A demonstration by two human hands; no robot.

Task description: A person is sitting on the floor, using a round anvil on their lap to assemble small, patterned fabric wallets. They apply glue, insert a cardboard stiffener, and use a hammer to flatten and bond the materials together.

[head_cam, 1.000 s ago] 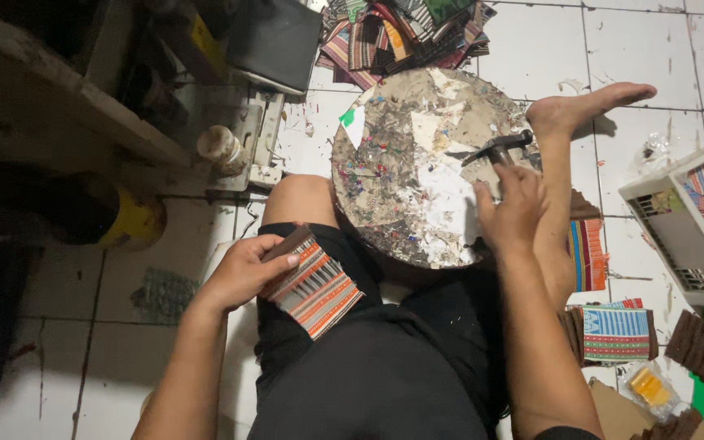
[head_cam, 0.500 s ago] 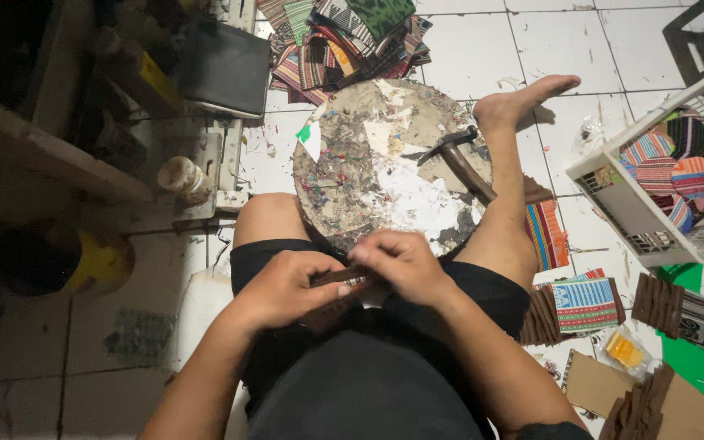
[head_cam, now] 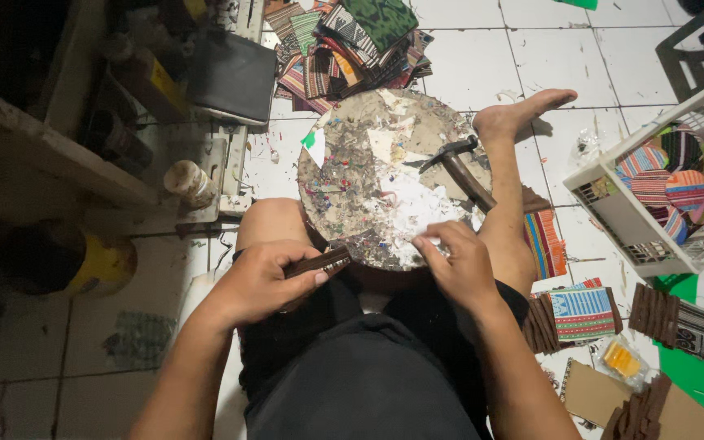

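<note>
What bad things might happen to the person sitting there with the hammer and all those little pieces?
The hammer lies loose on the round block beside a bare foot; a knock might drop it there. The left hand pinches a thin stack of pieces by one edge, so it may slip and scatter.

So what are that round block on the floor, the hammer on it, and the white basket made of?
The round block looks like wood, worn and rough, its top crusted with scraps and glue-like stains. The hammer seems to have a dark metal head and a brown wooden handle. The white basket looks like moulded plastic, judging by its slotted lattice walls and even colour.
</note>
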